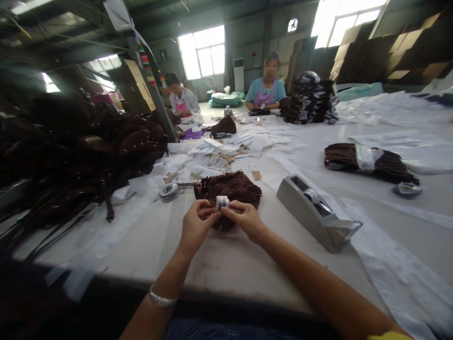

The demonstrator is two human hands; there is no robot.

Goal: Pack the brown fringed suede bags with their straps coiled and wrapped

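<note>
Both hands meet over a dark brown fringed bag (233,186) lying on the white table (148,241). Between my fingertips is a small whitish wrapped piece (222,203), partly see-through; its exact kind is too small to make out. My left hand (198,222) pinches it from the left, and my right hand (247,218) from the right, thumbs nearly together. The lower part of the bag is hidden behind my hands. A grey tape dispenser (311,212) stands just right of my right hand. Left of the bag lies a clear wrapped coil (169,191).
Brown bags (81,165) are heaped along the left side. White paper scraps (198,158) cover the table's middle. Another fringed bag, wrapped with a white band (366,157), lies at right. Two people in pink aprons work across the table, near a tall bag stack (307,99).
</note>
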